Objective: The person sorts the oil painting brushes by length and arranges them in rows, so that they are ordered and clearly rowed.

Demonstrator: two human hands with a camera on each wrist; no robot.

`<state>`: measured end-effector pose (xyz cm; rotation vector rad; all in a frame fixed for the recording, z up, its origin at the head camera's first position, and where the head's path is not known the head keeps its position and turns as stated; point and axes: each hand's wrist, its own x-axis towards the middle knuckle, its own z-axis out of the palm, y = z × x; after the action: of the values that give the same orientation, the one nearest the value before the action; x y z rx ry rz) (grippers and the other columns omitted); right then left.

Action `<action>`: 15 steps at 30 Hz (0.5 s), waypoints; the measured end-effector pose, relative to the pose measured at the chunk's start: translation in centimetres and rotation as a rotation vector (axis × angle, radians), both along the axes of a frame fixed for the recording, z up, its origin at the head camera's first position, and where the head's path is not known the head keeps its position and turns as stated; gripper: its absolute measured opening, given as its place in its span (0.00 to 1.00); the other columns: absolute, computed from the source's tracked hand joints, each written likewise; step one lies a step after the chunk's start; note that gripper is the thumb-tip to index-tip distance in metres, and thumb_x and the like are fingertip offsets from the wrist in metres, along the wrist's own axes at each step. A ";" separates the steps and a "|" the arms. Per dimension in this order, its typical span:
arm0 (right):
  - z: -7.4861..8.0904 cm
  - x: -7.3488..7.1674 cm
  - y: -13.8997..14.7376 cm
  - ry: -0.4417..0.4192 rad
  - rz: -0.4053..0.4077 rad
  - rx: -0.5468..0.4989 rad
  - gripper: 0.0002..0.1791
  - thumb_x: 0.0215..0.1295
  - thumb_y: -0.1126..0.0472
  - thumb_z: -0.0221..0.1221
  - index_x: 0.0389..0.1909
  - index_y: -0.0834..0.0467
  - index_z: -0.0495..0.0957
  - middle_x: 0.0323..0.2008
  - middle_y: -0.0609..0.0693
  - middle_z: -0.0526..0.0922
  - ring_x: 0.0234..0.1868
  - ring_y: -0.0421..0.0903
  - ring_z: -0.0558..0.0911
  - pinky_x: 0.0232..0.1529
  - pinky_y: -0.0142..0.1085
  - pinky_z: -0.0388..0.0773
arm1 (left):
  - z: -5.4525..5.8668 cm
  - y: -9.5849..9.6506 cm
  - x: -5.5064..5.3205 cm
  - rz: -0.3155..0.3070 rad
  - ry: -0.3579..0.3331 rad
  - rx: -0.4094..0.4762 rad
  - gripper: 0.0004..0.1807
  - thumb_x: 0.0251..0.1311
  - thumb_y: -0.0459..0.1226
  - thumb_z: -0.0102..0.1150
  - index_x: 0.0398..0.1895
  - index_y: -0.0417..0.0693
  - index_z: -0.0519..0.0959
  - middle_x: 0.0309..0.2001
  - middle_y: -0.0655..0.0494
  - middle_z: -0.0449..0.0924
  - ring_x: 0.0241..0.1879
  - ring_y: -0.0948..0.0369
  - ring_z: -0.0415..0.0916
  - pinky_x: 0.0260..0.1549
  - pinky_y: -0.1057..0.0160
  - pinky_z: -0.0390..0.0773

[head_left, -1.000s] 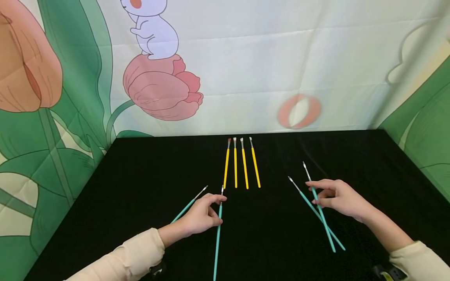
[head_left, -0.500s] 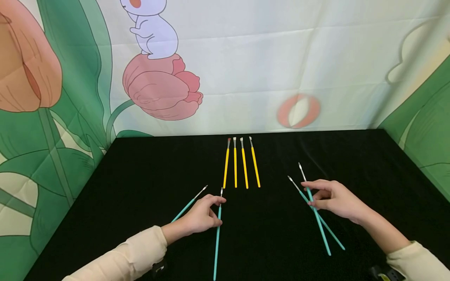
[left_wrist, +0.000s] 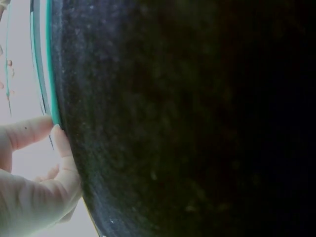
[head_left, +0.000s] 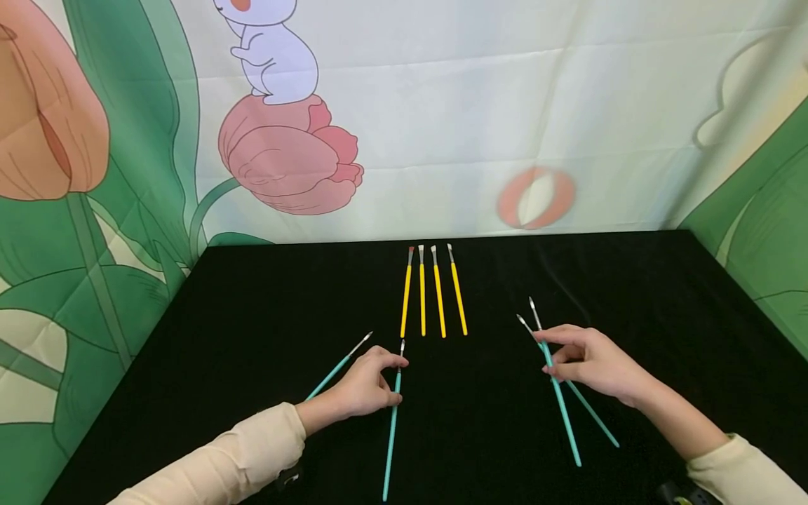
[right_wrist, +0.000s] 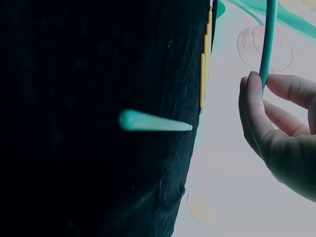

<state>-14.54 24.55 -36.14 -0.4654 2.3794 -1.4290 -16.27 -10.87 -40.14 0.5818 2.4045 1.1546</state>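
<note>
Across the black cloth-covered tabletop point(head_left: 221, 315), both my hands were engaged! My left hand point(head_left: 369, 382) pinched a slim turquoise-handled paintbrush point(head_left: 392, 435) by its upper part, thumb and finger on it, the tip pointing away from me, just beside the lower end of the leftmost of four slender yellow-handled paintbrushes point(head_left: 423, 301). Those four lay side by side near the far edge, the leftmost tipped red, the others pale. And beyond my left wrist, a second turquoise-handled paintbrush point(head_left: 328, 379) slanted out, partly hidden by my arm. Over to the right now: my right hand point(head_left: 590, 365) had thumb and fingers pinching a thin turquoise wand of a brush point(head_left: 568, 428), which crossed in view over another turquoise brush point(head_left: 593, 414) lying aslant. Behind it all hung a pale fabric backdrop point(head_left: 435, 105) printed with big tulips; cream padded sleeves point(head_left: 252, 449) covered my forearms.
</note>
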 end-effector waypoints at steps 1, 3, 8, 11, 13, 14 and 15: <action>0.0 0.1 -0.1 0.003 -0.003 -0.001 0.29 0.55 0.69 0.58 0.59 0.71 0.64 0.54 0.69 0.64 0.37 0.53 0.80 0.35 0.36 0.78 | 0.0 0.0 0.0 -0.005 0.010 -0.006 0.28 0.46 0.27 0.63 0.55 0.35 0.70 0.47 0.44 0.63 0.21 0.66 0.72 0.22 0.68 0.75; 0.0 0.1 -0.4 -0.001 -0.011 -0.011 0.29 0.55 0.69 0.58 0.59 0.71 0.64 0.55 0.69 0.62 0.38 0.54 0.80 0.35 0.36 0.78 | 0.0 0.1 0.0 -0.011 0.026 -0.019 0.27 0.46 0.27 0.63 0.54 0.35 0.71 0.47 0.45 0.63 0.22 0.66 0.72 0.23 0.69 0.74; 0.0 0.3 -1.1 -0.036 -0.026 -0.037 0.29 0.55 0.70 0.57 0.59 0.71 0.63 0.56 0.69 0.61 0.40 0.56 0.79 0.36 0.35 0.78 | 0.1 0.0 0.1 -0.002 0.020 -0.034 0.27 0.47 0.27 0.63 0.54 0.36 0.71 0.47 0.45 0.63 0.22 0.66 0.72 0.23 0.68 0.74; 0.0 0.4 -1.4 -0.042 -0.033 -0.043 0.30 0.55 0.70 0.57 0.59 0.71 0.63 0.57 0.68 0.61 0.40 0.56 0.79 0.36 0.35 0.78 | 0.1 0.0 0.1 0.001 0.016 -0.036 0.27 0.46 0.27 0.63 0.54 0.35 0.71 0.47 0.45 0.63 0.23 0.65 0.72 0.23 0.68 0.74; -0.1 0.4 -1.6 -0.037 -0.030 -0.045 0.29 0.55 0.70 0.57 0.59 0.71 0.63 0.56 0.68 0.61 0.40 0.57 0.79 0.36 0.35 0.78 | 0.1 0.0 0.1 0.004 0.013 -0.038 0.27 0.46 0.27 0.63 0.54 0.36 0.71 0.47 0.45 0.63 0.23 0.65 0.71 0.23 0.68 0.74; -0.2 0.5 -1.7 -0.035 -0.027 -0.048 0.29 0.55 0.70 0.57 0.59 0.71 0.63 0.57 0.68 0.61 0.40 0.57 0.79 0.36 0.35 0.78 | 0.1 0.0 0.1 0.005 0.013 -0.039 0.27 0.46 0.28 0.63 0.54 0.36 0.71 0.47 0.45 0.63 0.23 0.65 0.71 0.23 0.68 0.74; -0.2 0.5 -1.8 -0.031 -0.022 -0.049 0.29 0.55 0.70 0.57 0.59 0.71 0.63 0.56 0.68 0.61 0.40 0.57 0.79 0.36 0.35 0.78 | 0.1 0.0 0.1 0.005 0.011 -0.041 0.27 0.46 0.28 0.63 0.54 0.36 0.71 0.47 0.45 0.63 0.23 0.65 0.71 0.23 0.69 0.74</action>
<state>-14.07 22.71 -36.37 -0.4265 2.3368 -1.4960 -16.20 -10.86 -40.07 0.5702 2.4343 1.1043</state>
